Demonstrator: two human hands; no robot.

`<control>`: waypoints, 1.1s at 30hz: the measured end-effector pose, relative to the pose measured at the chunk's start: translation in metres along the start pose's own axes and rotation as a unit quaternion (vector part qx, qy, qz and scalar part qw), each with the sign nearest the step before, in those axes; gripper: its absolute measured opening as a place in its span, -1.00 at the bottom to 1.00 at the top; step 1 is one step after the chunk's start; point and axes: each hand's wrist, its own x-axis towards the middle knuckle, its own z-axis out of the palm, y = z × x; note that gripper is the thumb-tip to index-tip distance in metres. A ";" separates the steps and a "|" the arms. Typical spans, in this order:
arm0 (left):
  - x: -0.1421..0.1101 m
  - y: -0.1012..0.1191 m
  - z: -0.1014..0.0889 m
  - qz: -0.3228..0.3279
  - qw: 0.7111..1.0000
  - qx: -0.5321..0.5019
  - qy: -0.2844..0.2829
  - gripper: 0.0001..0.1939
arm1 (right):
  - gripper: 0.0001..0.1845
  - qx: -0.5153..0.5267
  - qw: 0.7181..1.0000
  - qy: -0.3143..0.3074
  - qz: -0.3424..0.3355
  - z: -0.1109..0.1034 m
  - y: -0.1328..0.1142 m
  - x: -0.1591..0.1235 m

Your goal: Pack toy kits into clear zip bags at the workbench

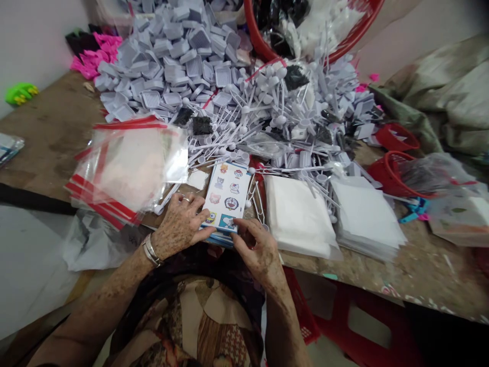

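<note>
Worn tabletop (pixel 431 285), pale wall (pixel 34 41) off left of the cards (pixel 225 191), grey trays (pixel 194 43) heaped beyond them. L hand (pixel 181 224) & R hand (pixel 257 250) each hold the cards' near edge, grips narrow, prob. to keep 'em steady. Clear bags (pixel 130 163) left of cards, white sheets (pixel 300 216) right, presumably for quick reach.

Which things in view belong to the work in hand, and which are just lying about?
In hand:
- cards, touched by the left hand and right hand

Seemingly just lying about, though some may belong:
- red-edged bags
- white stacks
- grey trays
- pink pieces
- green toy
- red basket
</note>
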 end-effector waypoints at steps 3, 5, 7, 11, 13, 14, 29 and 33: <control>0.003 0.000 -0.002 0.004 1.000 0.008 0.005 -0.66 | -0.73 -0.007 1.000 -0.005 -0.008 0.000 0.000 -0.001; 0.005 0.000 -0.002 0.006 1.000 0.008 0.011 -0.67 | -0.72 -0.019 0.999 0.002 -0.026 0.002 0.000 -0.001; 0.007 0.001 -0.003 0.005 1.000 0.006 0.014 -0.67 | -0.75 -0.045 0.997 0.035 -0.060 0.005 0.003 0.001; 0.005 0.002 -0.001 0.007 1.000 -0.005 0.014 -0.66 | -0.78 -0.102 0.974 0.129 -0.157 0.012 0.010 0.004; 0.001 0.003 0.001 0.013 0.999 -0.035 0.021 -0.71 | -0.74 -0.086 0.969 0.132 -0.192 0.012 0.012 0.003; -0.001 0.003 0.003 0.015 0.998 -0.057 0.028 -0.73 | -0.72 -0.073 0.969 0.127 -0.200 0.012 0.012 0.001; -0.002 0.011 0.018 -0.074 0.971 -0.225 0.031 -0.80 | -0.89 0.010 0.992 0.127 0.007 0.019 0.014 -0.007; 0.004 0.016 0.015 -0.132 0.965 -0.221 0.053 -0.83 | -0.86 0.029 0.991 0.127 0.032 0.017 0.011 0.000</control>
